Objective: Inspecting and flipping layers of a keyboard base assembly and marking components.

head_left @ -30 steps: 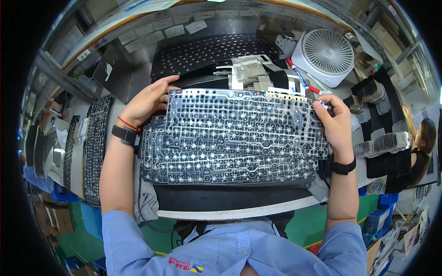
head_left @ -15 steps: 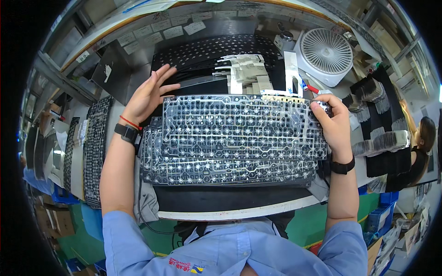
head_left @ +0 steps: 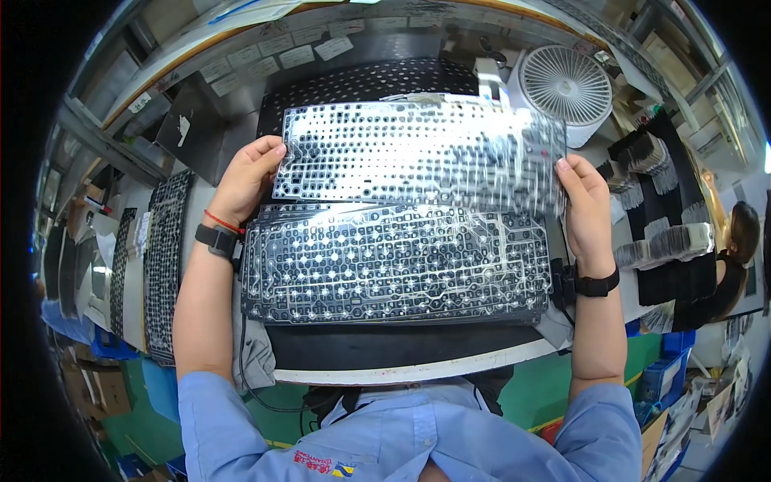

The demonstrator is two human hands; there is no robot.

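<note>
A clear keyboard membrane sheet (head_left: 361,153), with rows of holes and a bright glare, is stretched between my two hands. My left hand (head_left: 250,175) pinches its left edge, thumb on top. At the opposite edge, my right hand (head_left: 588,205) grips it by the right side, thumb in front. Below it lies a stack of similar membrane sheets (head_left: 385,273) with silvery traces, slightly out of line with one another. A pale connector tail (head_left: 490,84) stands up beyond the held sheet's far edge. The sheet's right half is smeared by motion.
A white round fan (head_left: 564,84) stands at the back right. Black perforated sheets (head_left: 361,79) lie behind the held one. More membrane sheets (head_left: 167,265) rest at the left. Bundled tails (head_left: 675,245) fan out at the right, near another person (head_left: 735,249).
The sheet has risen and moved away from me off the stack, tilting into the light. My left hand, open before, has closed on its left edge; my right hand still holds the other side.
</note>
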